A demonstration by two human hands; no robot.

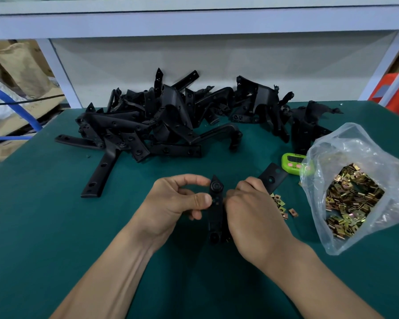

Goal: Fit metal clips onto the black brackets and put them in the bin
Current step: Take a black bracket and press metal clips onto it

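Observation:
I hold one black bracket (216, 210) upright over the green table, near the middle. My left hand (177, 203) pinches its upper part between thumb and fingers. My right hand (251, 210) grips the bracket's right side, fingers curled; the bracket's other arm (273, 178) sticks out past my knuckles. Whether a clip sits under my right fingers is hidden. A few loose brass-coloured metal clips (282, 207) lie on the table just right of my right hand. A clear plastic bag (352, 180) full of clips lies open at the right.
A big heap of black brackets (161, 120) fills the back of the table, with another cluster (304, 123) at the back right. A green timer (294, 163) sits beside the bag. One bracket (101, 171) lies alone at the left. Cardboard and sacks stand off the table's left edge.

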